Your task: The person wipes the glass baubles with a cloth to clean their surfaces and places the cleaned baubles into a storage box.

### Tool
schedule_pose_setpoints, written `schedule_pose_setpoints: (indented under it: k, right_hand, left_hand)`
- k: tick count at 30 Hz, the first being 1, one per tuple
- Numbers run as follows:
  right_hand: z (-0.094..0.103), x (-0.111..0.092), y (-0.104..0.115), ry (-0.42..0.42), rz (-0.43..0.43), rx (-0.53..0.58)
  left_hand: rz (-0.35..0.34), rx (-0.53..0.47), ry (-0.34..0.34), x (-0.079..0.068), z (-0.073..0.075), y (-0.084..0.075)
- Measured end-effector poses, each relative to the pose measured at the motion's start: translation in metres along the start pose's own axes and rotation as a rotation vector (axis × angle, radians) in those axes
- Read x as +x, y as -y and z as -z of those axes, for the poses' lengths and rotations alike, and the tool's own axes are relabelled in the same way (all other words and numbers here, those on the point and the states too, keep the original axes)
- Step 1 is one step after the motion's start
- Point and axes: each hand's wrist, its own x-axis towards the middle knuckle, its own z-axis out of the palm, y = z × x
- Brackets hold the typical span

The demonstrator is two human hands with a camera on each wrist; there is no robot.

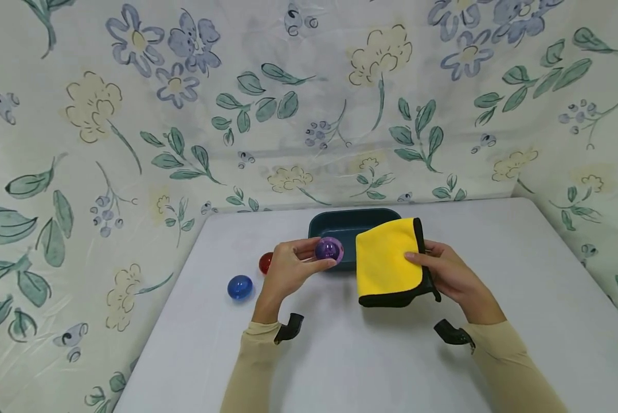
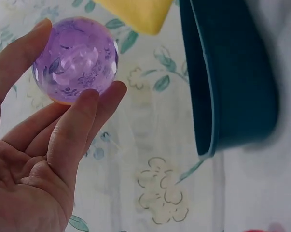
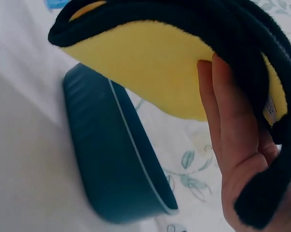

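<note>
My left hand (image 1: pixel 290 267) pinches a clear purple ball (image 1: pixel 329 250) between thumb and fingertips, over the near left part of a dark teal tray (image 1: pixel 316 226). The left wrist view shows the purple ball (image 2: pixel 77 60) large, with thumb and fingers on opposite sides. A folded yellow cloth with black edging (image 1: pixel 388 264) hangs from my right hand (image 1: pixel 456 275), thumb on its front and fingers behind. In the right wrist view the fingers lie against the yellow cloth (image 3: pixel 145 67). Part of the tray is hidden behind the cloth.
Left of my left hand, a clear blue ball (image 1: pixel 239 288) lies on the white table (image 1: pixel 329 367). A red ball (image 1: pixel 265 263) sits just behind it, partly covered by the hand. Flower-patterned fabric (image 1: pixel 288 115) hangs behind the table.
</note>
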Motion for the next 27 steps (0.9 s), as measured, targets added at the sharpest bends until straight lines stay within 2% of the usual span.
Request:
schedule_pose_setpoints:
  k: [11,19,27]
  right_hand:
    - [-0.018,0.013,0.000,0.003,0.048,0.042]
    - [-0.029,0.021,-0.004,-0.013,0.045,-0.017]
    - [-0.034,0.022,-0.006,-0.001,0.056,-0.052]
  left_hand:
    - [-0.013,-0.031,0.024,0.001,-0.023,-0.001]
    - [-0.038,-0.037,0.080,0.003,-0.032,-0.001]
    - [-0.040,-0.029,0.095,0.003,-0.036,-0.002]
